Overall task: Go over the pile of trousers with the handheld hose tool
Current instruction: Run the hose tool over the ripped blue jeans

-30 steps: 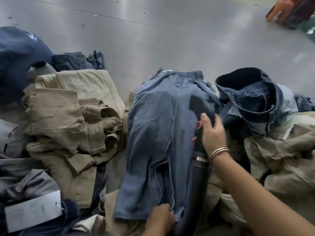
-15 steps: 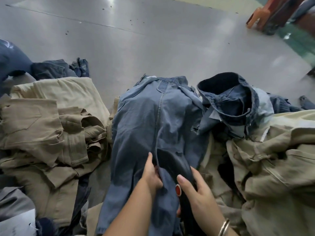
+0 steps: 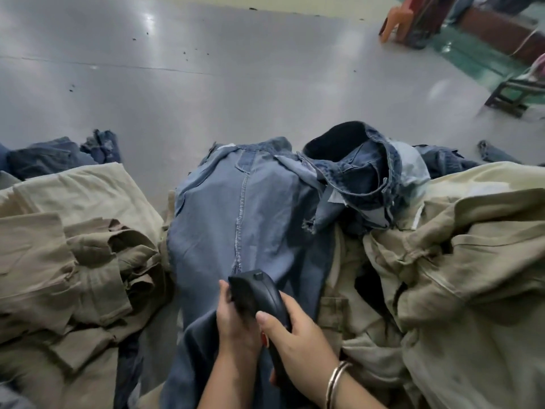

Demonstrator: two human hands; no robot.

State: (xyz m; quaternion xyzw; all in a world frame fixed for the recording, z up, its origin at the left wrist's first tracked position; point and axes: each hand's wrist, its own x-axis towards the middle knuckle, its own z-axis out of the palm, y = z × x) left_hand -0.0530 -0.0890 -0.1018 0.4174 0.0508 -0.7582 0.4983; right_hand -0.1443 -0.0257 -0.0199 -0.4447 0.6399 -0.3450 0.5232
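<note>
A pair of light blue jeans (image 3: 236, 219) lies lengthwise on top of the pile, waist end away from me. The black handheld hose tool (image 3: 259, 293) rests on the near part of the jeans. My right hand (image 3: 295, 340) grips its handle, thumb beside a red button, bangles on the wrist. My left hand (image 3: 236, 326) is against the tool's left side, its fingers curled at the nozzle and the denim under it. The hose itself is hidden below my hands.
Khaki trousers (image 3: 73, 255) are heaped on the left and more khaki trousers (image 3: 460, 261) on the right. A darker inside-out pair of jeans (image 3: 362, 172) lies behind the right heap. Grey floor (image 3: 236, 84) stretches beyond; an orange stool (image 3: 398, 19) and furniture stand far right.
The tool came back from the jeans' upper right to the near end. My left hand rose from the hem to the tool's left side. The view tilted up.
</note>
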